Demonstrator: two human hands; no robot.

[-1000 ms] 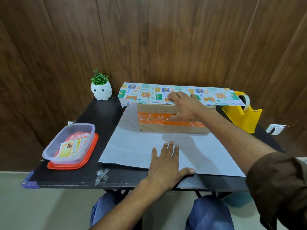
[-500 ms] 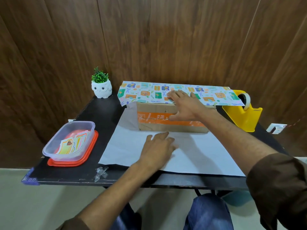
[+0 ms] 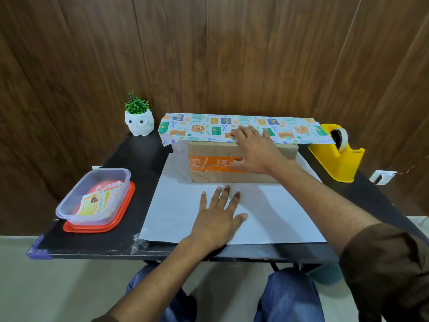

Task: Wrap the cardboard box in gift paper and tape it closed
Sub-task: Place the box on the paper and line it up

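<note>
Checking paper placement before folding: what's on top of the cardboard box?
Patterned gift paper lies over the cardboard box, with the right hand pressing it down at the front edge. The box top beneath is hidden.

i see a black table (image 3: pixel 139 159) carrying the gift paper (image 3: pixel 278 217), white side up. an owl planter (image 3: pixel 139 124), a red lid (image 3: pixel 92 229) and a yellow tape dispenser (image 3: pixel 334 161) stand around it.

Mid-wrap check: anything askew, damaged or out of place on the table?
One small thing: a crumpled scrap of clear tape sticks to the table at its front edge, by the paper near its left corner. Nothing is spilled. The right hand presses the flap onto the box; the left hand lies flat on the paper.
</note>
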